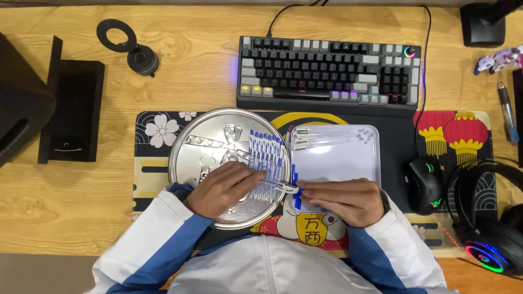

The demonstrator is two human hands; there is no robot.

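Head view, landmark: the round metal tray on the desk mat, which lies on the table.
My left hand: over the tray's near right part, grip closed on one end of a blue-and-clear pen.
My right hand: just right of the tray, grip pinched on the pen's other end, so the pen lies between both hands at the tray's right rim.
Row of pens: side by side on the tray's right half, blue caps pointing away from me.
White rectangular tray: touching or just beside the round tray's right edge; a few clear pieces lie in its far left corner.
Keyboard: beyond both trays.
Mouse: right of the white tray.
Headphones: farther right still.
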